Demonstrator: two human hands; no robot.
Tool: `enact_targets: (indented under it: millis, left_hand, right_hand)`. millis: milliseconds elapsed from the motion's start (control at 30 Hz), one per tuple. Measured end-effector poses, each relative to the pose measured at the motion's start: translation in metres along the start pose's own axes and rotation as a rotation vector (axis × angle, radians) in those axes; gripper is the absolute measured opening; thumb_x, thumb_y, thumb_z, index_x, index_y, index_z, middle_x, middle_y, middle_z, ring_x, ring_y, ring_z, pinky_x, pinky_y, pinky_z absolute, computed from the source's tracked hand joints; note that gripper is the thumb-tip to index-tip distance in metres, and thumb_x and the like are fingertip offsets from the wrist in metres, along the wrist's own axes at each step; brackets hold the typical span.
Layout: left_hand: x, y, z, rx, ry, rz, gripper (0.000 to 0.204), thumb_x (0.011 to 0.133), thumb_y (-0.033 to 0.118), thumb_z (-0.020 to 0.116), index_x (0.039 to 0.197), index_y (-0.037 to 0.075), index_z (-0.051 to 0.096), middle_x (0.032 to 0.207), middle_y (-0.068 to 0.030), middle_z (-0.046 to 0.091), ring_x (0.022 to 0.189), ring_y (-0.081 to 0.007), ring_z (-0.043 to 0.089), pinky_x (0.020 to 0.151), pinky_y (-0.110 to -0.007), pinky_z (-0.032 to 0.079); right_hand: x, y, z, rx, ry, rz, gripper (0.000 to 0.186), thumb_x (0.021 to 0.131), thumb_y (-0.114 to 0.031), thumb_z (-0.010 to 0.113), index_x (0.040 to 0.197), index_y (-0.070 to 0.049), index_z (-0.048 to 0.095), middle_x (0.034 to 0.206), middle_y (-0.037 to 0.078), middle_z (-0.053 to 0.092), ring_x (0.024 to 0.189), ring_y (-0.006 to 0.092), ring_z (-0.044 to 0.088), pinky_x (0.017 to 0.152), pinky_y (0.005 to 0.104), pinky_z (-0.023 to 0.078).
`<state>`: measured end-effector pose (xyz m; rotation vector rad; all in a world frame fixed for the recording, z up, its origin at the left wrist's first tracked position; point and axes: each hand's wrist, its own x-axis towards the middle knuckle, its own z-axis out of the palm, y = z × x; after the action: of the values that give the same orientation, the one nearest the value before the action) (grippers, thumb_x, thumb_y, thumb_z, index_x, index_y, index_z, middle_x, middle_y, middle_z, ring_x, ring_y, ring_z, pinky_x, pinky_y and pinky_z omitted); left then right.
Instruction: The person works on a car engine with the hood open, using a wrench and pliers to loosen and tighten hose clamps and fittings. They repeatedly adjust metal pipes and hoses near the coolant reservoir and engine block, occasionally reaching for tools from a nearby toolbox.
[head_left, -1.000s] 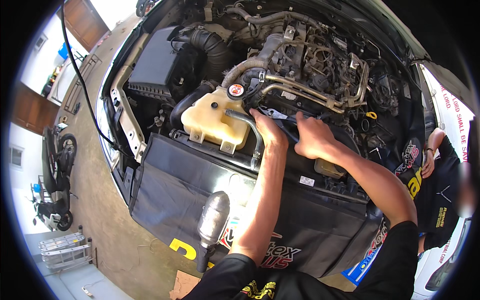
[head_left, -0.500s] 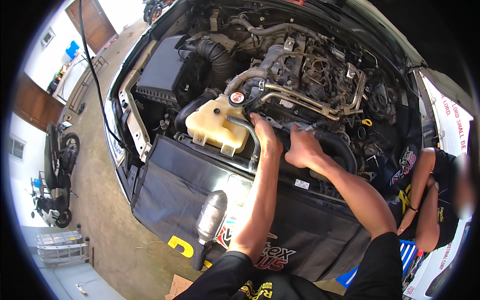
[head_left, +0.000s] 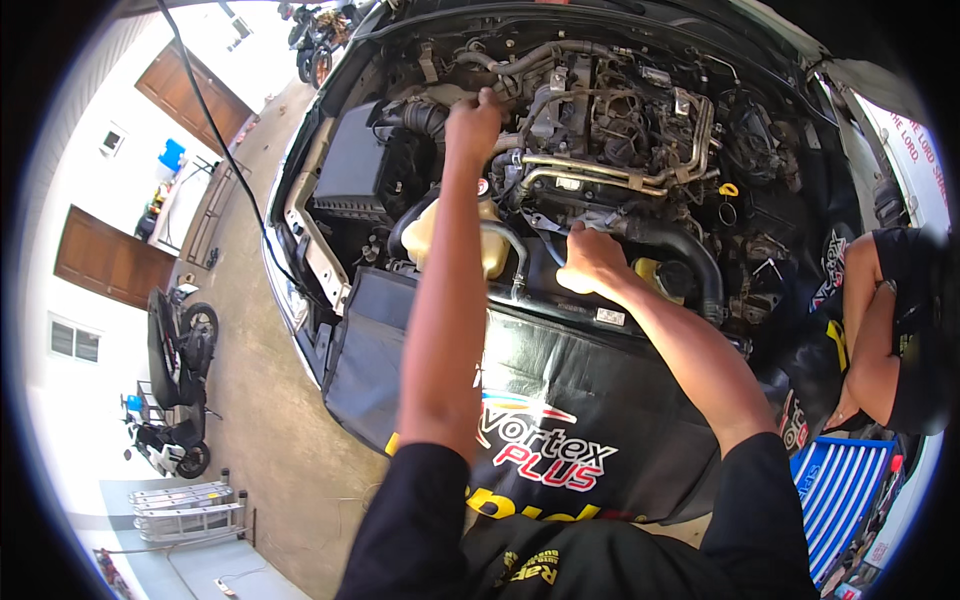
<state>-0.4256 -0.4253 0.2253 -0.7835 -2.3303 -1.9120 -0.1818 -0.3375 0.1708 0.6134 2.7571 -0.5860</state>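
My left hand (head_left: 473,120) reaches over the engine bay beside the ribbed black air intake hose (head_left: 424,117). Its fingers are curled, and what they hold, if anything, is hidden. My left forearm covers part of the cream plastic coolant reservoir (head_left: 498,246). My right hand (head_left: 592,260) is closed low at the front of the engine (head_left: 622,135), near the thick black radiator hose (head_left: 690,250). A thin dark piece shows beside its fingers, too little of it to name. Metal pipes (head_left: 590,172) run just beyond that hand.
A black cover (head_left: 580,400) drapes over the car's front edge. The air filter box (head_left: 350,165) stands at left. At right are another person's folded arms (head_left: 868,350) and a blue-and-white striped panel (head_left: 840,490). A black cable (head_left: 215,130) hangs at left, before parked motorcycles (head_left: 185,350).
My left hand has moved up and away from beside the reservoir to near the intake hose. My right hand stays low at the engine front. The silver bottle-shaped object on the cover no longer shows.
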Motion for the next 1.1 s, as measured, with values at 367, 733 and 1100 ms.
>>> enact_targets:
  millis: [367, 733, 1100]
  left_hand:
    - [0.040, -0.093, 0.022, 0.629, -1.263, -0.708, 0.116, 0.098, 0.088, 0.010, 0.143, -0.006, 0.060, 0.146, -0.0261, 0.061, 0.138, -0.0332, 0.057, 0.118, -0.045, 0.042]
    - [0.009, -0.040, 0.003, 0.512, -1.152, -0.675, 0.115, 0.096, 0.090, 0.011, 0.161, 0.000, 0.040, 0.167, -0.0200, 0.036, 0.161, -0.0302, 0.020, 0.129, -0.055, 0.016]
    - [0.026, -0.104, 0.004, 0.285, -1.086, -0.733, 0.115, 0.099, 0.088, 0.014, 0.101, -0.006, 0.079, 0.105, -0.0178, 0.079, 0.098, -0.0249, 0.072, 0.095, -0.039, 0.056]
  right_hand:
    - [-0.011, -0.013, 0.004, 0.058, -0.020, 0.104, 0.048, 0.080, -0.009, 0.072, 0.123, 0.007, 0.058, 0.114, 0.026, 0.075, 0.109, 0.0408, 0.075, 0.094, 0.0459, 0.062]
    - [-0.011, -0.019, 0.011, 0.058, -0.031, 0.219, 0.057, 0.078, -0.009, 0.072, 0.129, 0.008, 0.054, 0.111, 0.029, 0.074, 0.106, 0.0427, 0.075, 0.091, 0.0481, 0.063]
    - [-0.008, -0.019, 0.006, 0.071, -0.041, 0.181, 0.058, 0.076, -0.007, 0.072, 0.128, 0.010, 0.052, 0.105, 0.030, 0.074, 0.103, 0.0447, 0.075, 0.090, 0.0486, 0.063]
